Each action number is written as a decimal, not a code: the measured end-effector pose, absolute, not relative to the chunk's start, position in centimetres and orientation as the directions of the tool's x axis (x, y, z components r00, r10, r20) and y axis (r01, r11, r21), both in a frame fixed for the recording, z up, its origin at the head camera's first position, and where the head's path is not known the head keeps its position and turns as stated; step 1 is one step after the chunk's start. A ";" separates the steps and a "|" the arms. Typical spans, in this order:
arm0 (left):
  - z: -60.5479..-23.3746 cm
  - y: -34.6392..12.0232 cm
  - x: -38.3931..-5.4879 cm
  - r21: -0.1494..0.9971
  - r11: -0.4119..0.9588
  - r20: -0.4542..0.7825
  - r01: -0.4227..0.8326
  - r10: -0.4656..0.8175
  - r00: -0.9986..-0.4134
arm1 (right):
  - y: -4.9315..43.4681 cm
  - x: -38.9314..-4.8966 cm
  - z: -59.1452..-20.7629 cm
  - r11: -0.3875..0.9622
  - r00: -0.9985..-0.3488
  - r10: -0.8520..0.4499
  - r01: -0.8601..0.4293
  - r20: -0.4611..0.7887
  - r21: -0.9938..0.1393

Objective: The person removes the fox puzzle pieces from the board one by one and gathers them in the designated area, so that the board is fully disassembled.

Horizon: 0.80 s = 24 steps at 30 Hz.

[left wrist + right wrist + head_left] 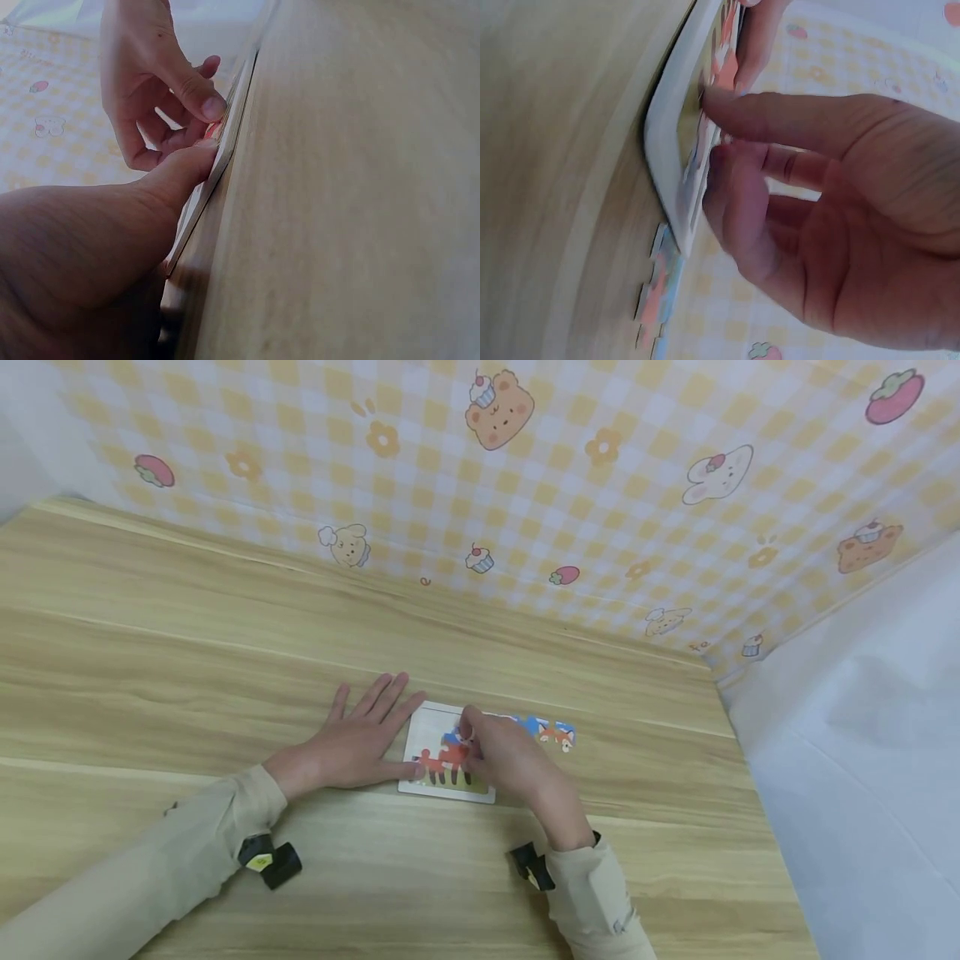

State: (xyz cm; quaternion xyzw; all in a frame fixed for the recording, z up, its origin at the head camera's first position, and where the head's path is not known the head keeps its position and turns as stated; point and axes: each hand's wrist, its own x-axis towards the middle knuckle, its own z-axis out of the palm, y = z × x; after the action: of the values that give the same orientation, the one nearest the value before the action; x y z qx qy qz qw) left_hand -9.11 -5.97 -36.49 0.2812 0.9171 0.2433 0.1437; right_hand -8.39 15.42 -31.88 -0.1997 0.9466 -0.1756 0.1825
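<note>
A small jigsaw tray (429, 723) with a white rim lies on the table. Joined pieces (441, 766) along its lower part show an orange animal body, dark legs and yellow-green ground. My left hand (352, 750) is spread flat at the tray's left side, its thumb (187, 166) pressing on the pieces near the left edge. Over the tray's right part, my right hand (513, 756) has thumb and forefinger curled in around a puzzle piece (465, 737) with some blue on it. Those fingers hide most of that piece. In the right wrist view, the right thumb (780, 116) touches the puzzle surface.
Loose puzzle pieces (557, 735) with fox faces and blue sky lie on the wooden table (225, 685) right of the tray, partly behind the right hand. A yellow checked cloth (420, 493) with cartoon prints hangs behind the table. White fabric (847, 735) covers the right side.
</note>
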 end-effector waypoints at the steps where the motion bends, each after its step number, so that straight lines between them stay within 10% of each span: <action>1: -36.5 -6.0 -9.1 0.526 0.725 -0.129 0.445 0.585 -0.800 | 15.3 -8.3 -31.8 0.865 -0.860 -0.436 -0.319 -0.266 -0.386; 24: -36.7 -5.9 -9.2 0.512 0.732 -0.128 0.450 0.583 -0.802 | 14.3 -7.8 -31.7 0.911 -0.896 -0.390 -0.341 -0.213 -0.233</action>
State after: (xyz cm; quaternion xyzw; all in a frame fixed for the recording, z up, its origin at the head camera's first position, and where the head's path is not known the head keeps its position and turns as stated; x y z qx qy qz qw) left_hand -9.23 -5.91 -36.67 0.2807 0.9197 0.2352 0.1414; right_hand -7.76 14.30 -31.68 -0.1885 0.9689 -0.0954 0.1285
